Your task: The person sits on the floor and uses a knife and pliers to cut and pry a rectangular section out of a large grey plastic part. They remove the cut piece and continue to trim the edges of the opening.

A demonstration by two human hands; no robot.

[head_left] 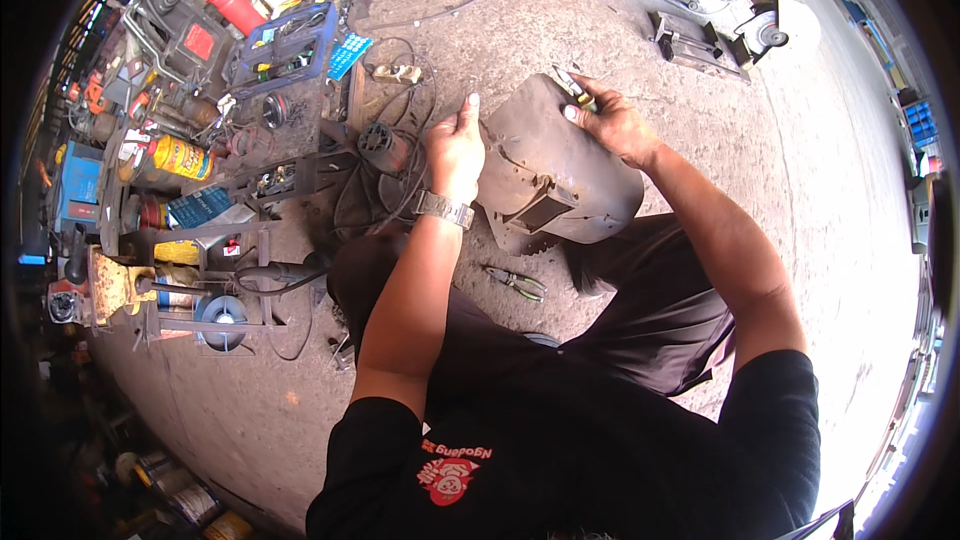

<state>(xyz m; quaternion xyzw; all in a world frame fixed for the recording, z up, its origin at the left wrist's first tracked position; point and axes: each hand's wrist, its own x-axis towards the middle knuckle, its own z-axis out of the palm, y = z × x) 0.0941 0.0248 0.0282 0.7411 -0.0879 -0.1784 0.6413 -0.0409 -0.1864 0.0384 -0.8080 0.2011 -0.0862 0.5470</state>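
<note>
A grey, worn welding mask (570,155) is held up in front of my knees, its framed rectangular window (540,208) toward the lower edge. My left hand (458,150) is closed at the mask's left edge, thumb pointing up; its fingers are mostly hidden. At the mask's upper right, my right hand (615,125) is closed round a small hand tool (572,90) with a metal tip and a yellow-green handle, held against the mask's edge. Pliers (516,283) with green grips lie on the concrete between my legs.
Left of me stand an angle grinder (385,147), a metal rack (270,315), a yellow can (180,157) and a blue tool case (285,45). A power socket block (397,73) and cables lie on the floor. A cut-off saw (775,32) stands at far right.
</note>
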